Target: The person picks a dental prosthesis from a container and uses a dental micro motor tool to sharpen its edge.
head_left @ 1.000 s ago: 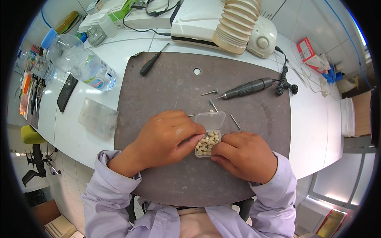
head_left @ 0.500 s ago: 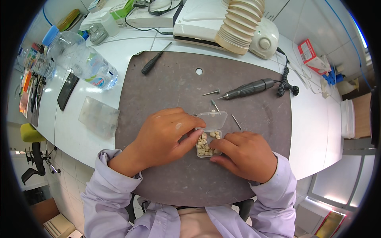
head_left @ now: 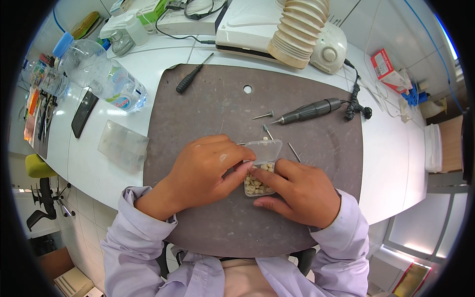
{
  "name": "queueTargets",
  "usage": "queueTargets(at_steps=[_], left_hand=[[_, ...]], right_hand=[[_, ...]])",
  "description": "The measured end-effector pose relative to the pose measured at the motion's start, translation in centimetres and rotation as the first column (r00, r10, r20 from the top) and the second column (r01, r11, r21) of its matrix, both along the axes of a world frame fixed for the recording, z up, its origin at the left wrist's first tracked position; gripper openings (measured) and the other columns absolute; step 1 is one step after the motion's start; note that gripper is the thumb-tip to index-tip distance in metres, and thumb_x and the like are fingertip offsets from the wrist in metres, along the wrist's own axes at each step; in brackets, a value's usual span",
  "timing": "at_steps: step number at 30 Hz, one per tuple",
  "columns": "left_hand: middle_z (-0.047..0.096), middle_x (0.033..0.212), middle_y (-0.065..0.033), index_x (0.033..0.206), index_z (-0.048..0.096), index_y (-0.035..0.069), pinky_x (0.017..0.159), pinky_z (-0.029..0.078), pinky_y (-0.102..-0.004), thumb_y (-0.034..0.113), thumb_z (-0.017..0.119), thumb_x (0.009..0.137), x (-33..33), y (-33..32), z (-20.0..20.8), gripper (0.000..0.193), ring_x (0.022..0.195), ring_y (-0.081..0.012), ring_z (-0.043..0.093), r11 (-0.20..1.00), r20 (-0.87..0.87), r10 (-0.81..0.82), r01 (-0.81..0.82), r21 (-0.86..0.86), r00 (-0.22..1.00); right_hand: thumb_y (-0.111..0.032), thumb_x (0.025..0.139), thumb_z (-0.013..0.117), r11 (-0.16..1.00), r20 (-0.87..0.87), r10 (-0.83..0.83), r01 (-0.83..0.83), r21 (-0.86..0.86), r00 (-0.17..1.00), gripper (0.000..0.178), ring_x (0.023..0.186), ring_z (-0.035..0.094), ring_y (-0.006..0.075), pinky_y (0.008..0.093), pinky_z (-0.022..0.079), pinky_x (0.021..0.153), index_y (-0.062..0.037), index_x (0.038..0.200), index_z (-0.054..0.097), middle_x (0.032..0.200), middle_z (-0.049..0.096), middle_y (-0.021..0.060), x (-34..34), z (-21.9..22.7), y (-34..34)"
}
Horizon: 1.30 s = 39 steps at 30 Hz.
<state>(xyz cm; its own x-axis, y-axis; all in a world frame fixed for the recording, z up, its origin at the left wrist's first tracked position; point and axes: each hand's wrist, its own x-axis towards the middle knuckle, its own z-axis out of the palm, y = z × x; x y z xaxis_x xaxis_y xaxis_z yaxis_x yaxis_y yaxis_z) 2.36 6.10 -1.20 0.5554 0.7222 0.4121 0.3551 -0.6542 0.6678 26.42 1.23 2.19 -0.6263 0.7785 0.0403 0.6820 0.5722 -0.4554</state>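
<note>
A small clear plastic box (head_left: 246, 192) lies on the brown mat with its hinged lid (head_left: 266, 150) tipped back. Many small cream-coloured, tooth-like pieces (head_left: 255, 186) fill it. My left hand (head_left: 205, 171) is closed on the box's left edge near the hinge, thumb and fingers pinching there. My right hand (head_left: 304, 190) comes from the right, its index finger stretched over the pieces toward the left thumb. Its thumb lies apart, by the box's near right corner, and no held piece shows. One loose cream piece (head_left: 265, 138) shows by the lid's far edge.
Beyond the box lie a dark rotary handpiece (head_left: 311, 111) with a coiled cord, several small metal burs (head_left: 267, 131) and a black-handled screwdriver (head_left: 189, 79). At left are a water bottle (head_left: 101, 74), a phone (head_left: 84, 114) and a clear container (head_left: 122, 146). A ribbed hose (head_left: 299, 34) hangs at the back.
My right hand has shifted slightly left, its index finger now reaching farther across the box and its thumb spread away. The left hand keeps its grip on the box.
</note>
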Motion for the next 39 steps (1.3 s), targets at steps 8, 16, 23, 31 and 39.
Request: queueTargets(at_steps=[8, 16, 23, 31, 39], left_hand=[[0.073, 0.082, -0.0086, 0.096, 0.075, 0.003, 0.065, 0.053, -0.0371, 0.003, 0.08, 0.082, 0.0, 0.0, 0.0, 0.014, 0.073, -0.0263, 0.068, 1.0, -0.01, -0.003, 0.003, 0.005, 1.0], [0.072, 0.082, -0.0089, 0.094, 0.075, 0.003, 0.064, 0.053, -0.0376, 0.004, 0.08, 0.082, 0.1, 0.0, 0.0, 0.013, 0.073, -0.0267, 0.067, 1.0, -0.02, -0.003, 0.003, -0.008, 1.0], [0.072, 0.08, -0.0081, 0.096, 0.077, 0.004, 0.061, 0.052, -0.0347, 0.006, 0.079, 0.085, 0.1, -0.1, 0.2, 0.012, 0.07, -0.023, 0.067, 0.998, 0.011, 0.006, -0.005, -0.061, 1.0], [0.072, 0.08, -0.0059, 0.097, 0.078, 0.005, 0.057, 0.048, -0.0285, 0.01, 0.081, 0.087, -0.2, -0.2, 1.4, 0.012, 0.063, -0.0167, 0.062, 0.963, 0.121, -0.086, 0.114, -0.245, 0.989], [0.072, 0.08, -0.0055, 0.091, 0.076, 0.007, 0.056, 0.047, -0.0301, 0.019, 0.091, 0.08, 0.1, -0.5, 1.0, 0.022, 0.063, -0.0179, 0.061, 0.968, 0.159, -0.201, 0.221, -0.118, 0.967]], right_hand=[[-0.018, 0.092, 0.072, 0.996, -0.012, -0.093, 0.093, 0.013, 0.996, 0.025, 0.078, 0.068, 0.0268, 0.04, 0.055, 0.066, -0.0134, 0.116, 0.071, 0.092, 0.059, 0.0057, -0.3, -0.5, 0.0], [-0.014, 0.09, 0.073, 0.985, -0.168, -0.173, 0.172, -0.022, 0.97, 0.018, 0.078, 0.066, 0.0295, 0.0422, 0.053, 0.066, -0.011, 0.108, 0.071, 0.088, 0.059, 0.0072, -1.1, -1.9, -0.2], [-0.007, 0.091, 0.071, 0.98, -0.26, -0.194, 0.197, -0.014, 0.946, 0.015, 0.078, 0.065, 0.03, 0.0417, 0.054, 0.068, -0.0097, 0.106, 0.07, 0.088, 0.059, 0.0073, -1.2, -1.7, -0.3], [0.004, 0.091, 0.073, 0.968, -0.576, -0.233, 0.129, -0.217, 0.784, 0.02, 0.085, 0.071, 0.0254, 0.032, 0.054, 0.073, -0.004, 0.108, 0.072, 0.098, 0.073, 0.0105, 0.0, -0.6, 0.3], [0.004, 0.092, 0.074, 0.927, -0.643, -0.246, -0.017, -0.375, 0.725, 0.022, 0.081, 0.07, 0.0168, 0.0282, 0.053, 0.07, -0.003, 0.113, 0.075, 0.097, 0.075, 0.01, 0.5, -0.3, 0.3]])
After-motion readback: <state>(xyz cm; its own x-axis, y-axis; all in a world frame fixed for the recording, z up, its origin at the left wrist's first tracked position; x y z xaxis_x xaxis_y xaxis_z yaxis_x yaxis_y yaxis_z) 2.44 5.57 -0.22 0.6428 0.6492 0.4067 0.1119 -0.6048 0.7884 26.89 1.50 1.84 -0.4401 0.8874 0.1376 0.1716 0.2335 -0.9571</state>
